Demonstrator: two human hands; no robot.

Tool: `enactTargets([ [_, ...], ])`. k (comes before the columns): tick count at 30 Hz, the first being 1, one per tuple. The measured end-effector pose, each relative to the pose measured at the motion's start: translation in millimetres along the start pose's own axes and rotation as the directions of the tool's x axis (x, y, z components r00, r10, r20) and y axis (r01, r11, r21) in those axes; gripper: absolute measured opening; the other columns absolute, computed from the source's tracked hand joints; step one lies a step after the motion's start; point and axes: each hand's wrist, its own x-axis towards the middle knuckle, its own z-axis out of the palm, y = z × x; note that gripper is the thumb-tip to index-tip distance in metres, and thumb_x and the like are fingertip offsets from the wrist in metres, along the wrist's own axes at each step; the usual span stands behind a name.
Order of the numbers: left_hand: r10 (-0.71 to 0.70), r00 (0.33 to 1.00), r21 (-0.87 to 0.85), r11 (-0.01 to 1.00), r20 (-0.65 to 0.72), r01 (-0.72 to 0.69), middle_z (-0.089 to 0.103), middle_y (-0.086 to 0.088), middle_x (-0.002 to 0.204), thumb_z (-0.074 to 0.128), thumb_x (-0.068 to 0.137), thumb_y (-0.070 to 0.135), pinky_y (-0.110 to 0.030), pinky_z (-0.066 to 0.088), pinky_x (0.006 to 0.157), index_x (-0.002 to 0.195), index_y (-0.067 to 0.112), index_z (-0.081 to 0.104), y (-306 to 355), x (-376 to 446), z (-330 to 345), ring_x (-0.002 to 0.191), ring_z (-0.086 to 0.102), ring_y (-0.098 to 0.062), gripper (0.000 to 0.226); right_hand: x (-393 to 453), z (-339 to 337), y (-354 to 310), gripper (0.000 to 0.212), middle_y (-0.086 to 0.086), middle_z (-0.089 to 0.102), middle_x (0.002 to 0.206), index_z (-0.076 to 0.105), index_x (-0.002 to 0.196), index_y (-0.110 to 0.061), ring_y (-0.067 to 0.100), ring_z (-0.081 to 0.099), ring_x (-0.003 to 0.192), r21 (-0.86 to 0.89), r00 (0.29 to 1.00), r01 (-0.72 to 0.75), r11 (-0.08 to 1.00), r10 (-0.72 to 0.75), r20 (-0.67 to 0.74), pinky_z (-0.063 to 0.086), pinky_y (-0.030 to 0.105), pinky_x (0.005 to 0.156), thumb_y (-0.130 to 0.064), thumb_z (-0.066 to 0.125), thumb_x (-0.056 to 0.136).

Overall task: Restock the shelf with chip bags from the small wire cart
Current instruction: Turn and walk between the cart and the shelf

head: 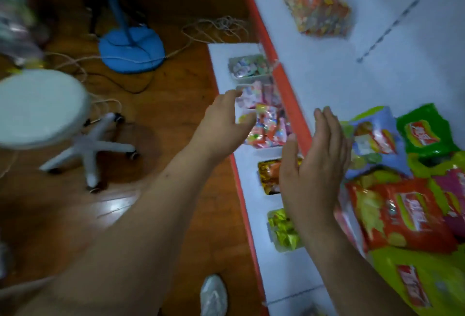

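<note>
Several chip bags lie on the white upper shelf (352, 76) at the right: a blue bag (375, 139), a green bag (425, 129), an orange bag (397, 215) and a lime bag (415, 280). My right hand (317, 164) hovers just left of the bags, over the shelf's red edge (292, 104), with straight fingers and nothing in it. My left hand (224, 124) is stretched out over the lower shelf's edge, fingers relaxed and empty. The wire cart is out of view.
The lower white shelf (221, 64) carries small bins of candy (266, 127) and snack packs (269, 177). A multi-pack of snacks (314, 1) lies farther along the upper shelf. On the wood floor stand a white rolling stool (40, 107), a blue fan base (130, 49) and loose cables.
</note>
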Motion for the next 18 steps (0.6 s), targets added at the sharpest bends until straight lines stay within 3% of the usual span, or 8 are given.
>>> enactTargets([
  [3,-0.239,0.944,-0.033,0.971,-0.226,0.237,0.039,0.001,0.151,0.053,0.095,0.046,-0.041,0.04,0.11,0.147,0.026,0.035,-67.2,-60.8,-71.3,0.137,0.04,-0.019,0.059,-35.0,25.5,-81.2,0.057,0.008,0.037,0.153,0.036,0.147,-0.011,0.024,0.03,0.144,0.119,0.977,0.117,0.986,-0.136,0.166,0.019,0.047,0.12,-0.036,0.041,0.095],
  [7,-0.473,0.767,-0.218,0.881,-0.433,0.42,0.046,0.003,0.144,0.053,0.094,0.042,-0.037,0.04,0.108,0.143,0.028,0.043,-154.0,-174.9,-169.3,0.133,0.045,-0.017,0.052,-112.1,38.8,-196.3,0.06,0.002,0.032,0.157,0.03,0.149,-0.018,0.019,0.027,0.146,0.302,0.841,0.276,0.912,-0.382,0.384,0.025,0.049,0.118,-0.047,0.03,0.097],
  [12,-0.702,0.416,-0.479,0.705,-0.579,0.523,0.044,0.004,0.147,0.051,0.092,0.045,-0.039,0.042,0.107,0.143,0.03,0.042,-244.1,-350.0,-259.9,0.132,0.047,-0.019,0.054,-250.3,49.2,-320.3,0.072,-0.006,0.025,0.16,0.02,0.152,-0.028,0.013,0.022,0.147,0.478,0.473,0.427,0.768,-0.64,0.606,0.027,0.044,0.119,-0.064,0.018,0.09],
  [18,-0.817,-0.065,-0.731,0.474,-0.573,0.491,0.053,0.0,0.134,0.053,0.091,0.043,-0.042,0.045,0.103,0.136,0.022,0.048,-330.3,-593.9,-320.5,0.121,0.051,-0.021,0.05,-452.0,34.5,-446.8,0.067,-0.005,0.028,0.158,0.022,0.153,-0.025,0.011,0.023,0.146,0.649,0.041,0.501,0.573,-0.764,0.644,0.023,0.032,0.119,-0.058,0.026,0.095],
])
